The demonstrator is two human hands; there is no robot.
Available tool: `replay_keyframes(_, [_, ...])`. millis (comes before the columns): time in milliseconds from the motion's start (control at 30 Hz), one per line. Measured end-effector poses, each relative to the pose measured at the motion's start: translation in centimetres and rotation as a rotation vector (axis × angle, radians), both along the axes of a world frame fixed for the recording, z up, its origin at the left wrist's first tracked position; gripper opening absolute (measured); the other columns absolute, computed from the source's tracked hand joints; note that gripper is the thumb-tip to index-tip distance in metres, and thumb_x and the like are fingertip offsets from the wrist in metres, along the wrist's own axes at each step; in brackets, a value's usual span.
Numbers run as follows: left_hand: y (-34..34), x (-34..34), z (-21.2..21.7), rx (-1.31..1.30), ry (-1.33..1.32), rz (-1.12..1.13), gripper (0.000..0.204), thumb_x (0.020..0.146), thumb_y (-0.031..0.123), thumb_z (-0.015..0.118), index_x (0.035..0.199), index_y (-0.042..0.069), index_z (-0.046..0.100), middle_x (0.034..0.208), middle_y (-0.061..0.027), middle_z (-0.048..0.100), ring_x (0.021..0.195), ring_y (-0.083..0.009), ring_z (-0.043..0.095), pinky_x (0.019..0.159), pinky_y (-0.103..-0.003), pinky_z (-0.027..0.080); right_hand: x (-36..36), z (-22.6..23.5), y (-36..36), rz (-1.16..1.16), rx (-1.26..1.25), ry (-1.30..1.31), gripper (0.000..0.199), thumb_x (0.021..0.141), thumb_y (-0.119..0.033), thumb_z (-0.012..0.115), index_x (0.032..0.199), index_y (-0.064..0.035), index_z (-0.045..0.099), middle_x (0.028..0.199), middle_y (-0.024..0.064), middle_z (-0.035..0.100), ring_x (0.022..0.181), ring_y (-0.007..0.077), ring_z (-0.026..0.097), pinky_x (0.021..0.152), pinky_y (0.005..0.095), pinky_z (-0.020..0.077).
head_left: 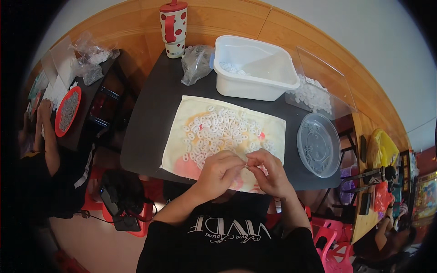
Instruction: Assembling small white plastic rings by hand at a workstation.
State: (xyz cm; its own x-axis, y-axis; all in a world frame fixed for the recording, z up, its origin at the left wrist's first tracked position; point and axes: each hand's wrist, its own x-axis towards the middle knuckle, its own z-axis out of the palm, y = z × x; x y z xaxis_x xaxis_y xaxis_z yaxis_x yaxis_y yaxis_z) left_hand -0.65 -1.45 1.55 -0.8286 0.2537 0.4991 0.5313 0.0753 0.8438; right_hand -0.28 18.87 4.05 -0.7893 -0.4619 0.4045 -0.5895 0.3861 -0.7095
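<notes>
My left hand (219, 173) and my right hand (269, 174) meet above the near edge of a patterned yellow cloth (178, 132). Both pinch with thumb and forefinger at the same spot. Whatever is between the fingertips is too small to name. Spread over the cloth, just beyond my hands, are many small white plastic pieces (223, 125) with holes in them. To the right of the cloth stands a round clear container (320, 166) with small grey bits in it, too fine to make out.
Behind the cloth are a white tub (255, 88) with white pieces, a clear tray (334, 109) of white pieces, a plastic bag (196, 63) and a spotted tumbler (175, 38). At the left, another person's hands (44, 109) work beside a red bowl (58, 123).
</notes>
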Motion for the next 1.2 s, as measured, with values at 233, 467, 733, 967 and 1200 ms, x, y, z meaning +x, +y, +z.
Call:
replay_keyframes(233, [-0.5,-0.1,-1.3,-0.006,-0.160,-0.109,0.010,0.088,-0.005,0.066,0.097,-0.004,0.069,0.087,-0.0135,0.068,0.076,-0.0238,0.067,0.067,-0.032,0.051,0.6,-0.4,0.9,-0.154,-0.013,-0.036,0.032,0.079,0.015,0.069,0.106,-0.0012,0.064,0.089,0.0117,0.065,0.082,0.0257,0.067,0.071,0.0344,0.0530])
replay_keyframes(467, [-0.5,0.0,-2.6,0.114,-0.222,-0.041,0.023,0.089,-0.008,0.065,0.111,-0.004,0.071,0.091,-0.0107,0.070,0.079,-0.0156,0.066,0.068,-0.026,0.051,3.4,-1.3,-0.7,-0.336,0.446,0.229,0.017,0.078,-0.010,0.077,0.078,-0.0049,0.060,0.081,0.0120,0.055,0.073,0.0326,0.058,0.063,0.0419,0.0460])
replay_keyframes(733, [-0.7,0.1,-3.2,0.134,-0.241,-0.065,0.025,0.091,-0.009,0.063,0.114,-0.004,0.070,0.091,-0.0098,0.068,0.078,-0.0132,0.065,0.068,-0.025,0.050,3.0,-3.0,-2.6,-0.374,0.334,0.254,0.014,0.079,-0.006,0.073,0.083,-0.0045,0.060,0.086,0.0132,0.054,0.077,0.0334,0.056,0.068,0.0422,0.0454])
replay_keyframes(967, [-0.8,0.5,-3.2,0.234,-0.318,-0.103,0.028,0.091,-0.010,0.062,0.118,-0.004,0.069,0.093,-0.0079,0.066,0.079,-0.0104,0.062,0.067,-0.024,0.048,2.7,-3.7,-1.5,-0.299,0.093,0.173,0.016,0.077,0.006,0.072,0.089,-0.0014,0.064,0.092,0.0164,0.063,0.079,0.0338,0.063,0.070,0.0386,0.0514])
replay_keyframes(1200, [-0.9,0.5,-3.2,0.151,-0.287,-0.098,0.032,0.090,-0.011,0.062,0.121,-0.003,0.068,0.091,-0.0069,0.066,0.077,-0.0089,0.059,0.066,-0.023,0.047,1.5,-2.8,-0.4,-0.288,-0.548,-0.341,0.014,0.088,0.010,0.069,0.100,0.0030,0.068,0.093,0.0043,0.067,0.084,0.0083,0.060,0.075,0.0217,0.0456])
